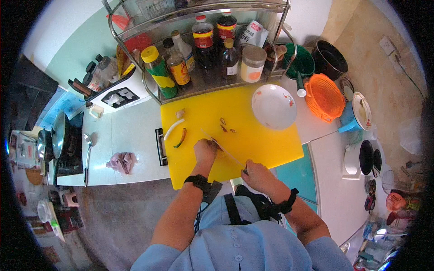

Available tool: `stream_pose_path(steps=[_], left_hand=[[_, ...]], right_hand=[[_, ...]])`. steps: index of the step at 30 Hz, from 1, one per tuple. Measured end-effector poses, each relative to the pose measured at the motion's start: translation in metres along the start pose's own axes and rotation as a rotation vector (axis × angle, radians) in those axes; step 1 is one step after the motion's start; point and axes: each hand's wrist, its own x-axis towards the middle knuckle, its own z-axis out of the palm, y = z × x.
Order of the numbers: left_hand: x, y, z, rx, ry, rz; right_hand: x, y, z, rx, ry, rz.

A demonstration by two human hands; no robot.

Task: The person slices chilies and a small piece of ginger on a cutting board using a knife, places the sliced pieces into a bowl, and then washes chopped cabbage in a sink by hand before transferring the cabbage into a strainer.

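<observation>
My right hand (pixel 258 176) is closed round the handle of a kitchen knife (pixel 233 157), whose thin blade slants up and left over the yellow cutting board (pixel 246 97). Beside the blade, my left hand (pixel 205 151) rests on the board with curled fingers; whatever lies under them is too small and covered to name. Several small brownish pieces (pixel 223 128) lie beyond the knife. To the left are a red and green chili (pixel 181 138), a curved white stalk (pixel 173 129) and a small tan lump (pixel 181 114). A white bowl (pixel 271 107) with a floral rim stands on the board's right.
A metal rack (pixel 212 88) with bottles and jars stands behind the board. At right are an orange basket (pixel 322 97), a green pot (pixel 300 61) and a black pot (pixel 329 58). A grey cloth (pixel 121 162), a spoon (pixel 88 144) and a wok (pixel 60 131) are at left.
</observation>
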Motion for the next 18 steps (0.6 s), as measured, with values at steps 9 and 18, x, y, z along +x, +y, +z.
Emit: stream_pose_path(steps=[9, 18], left_hand=[[0.001, -0.014, 0.008, -0.054, 0.061, 0.12], [-0.003, -0.027, 0.007, -0.338, 0.029, -0.061]], right_hand=[[0.036, -0.006, 0.013, 0.066, 0.078, 0.032], [-0.014, 0.003, -0.019, 0.05, 0.041, 0.11]])
